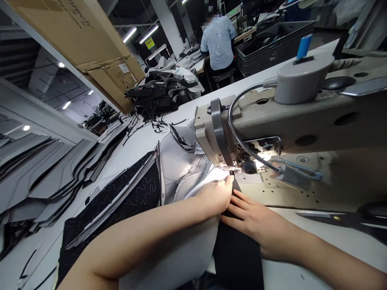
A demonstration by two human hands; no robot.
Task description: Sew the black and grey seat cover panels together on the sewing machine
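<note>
Currently resting the right hand [252, 223] palm down on a black cloth strip [238, 257], with fingers straight, slightly apart and laid across it. Bending the left hand [216, 196] over the far end of the same strip, with fingers curled and close together, just beside the lit needle area of a sewing machine [302, 121]; hard to tell whether clamped on the cloth or only pressing it. Strip laid lengthwise from close by the needle, beneath both hands, toward the near edge of the white surface [284, 278]. Left of the strip, grey cloth [184, 165] bunched up against the machine, and beside it a black panel [148, 191] with pale wavy stitching, partly behind the left forearm. Toward the right edge of the surface, between machine and right forearm, a pair of scissors [335, 218] with dark handles. On top of the machine, a blue roll [304, 46]; down its front, a bendy metal tube [230, 114]. Along the left edge, layered grey pieces [54, 173]; toward the far edge, a heap of grey and black cloth [169, 86] next to a cardboard box [99, 44]. Beyond the far edge, with back turned, a person in a light blue shirt [217, 44], near a dark crate [272, 48].
</note>
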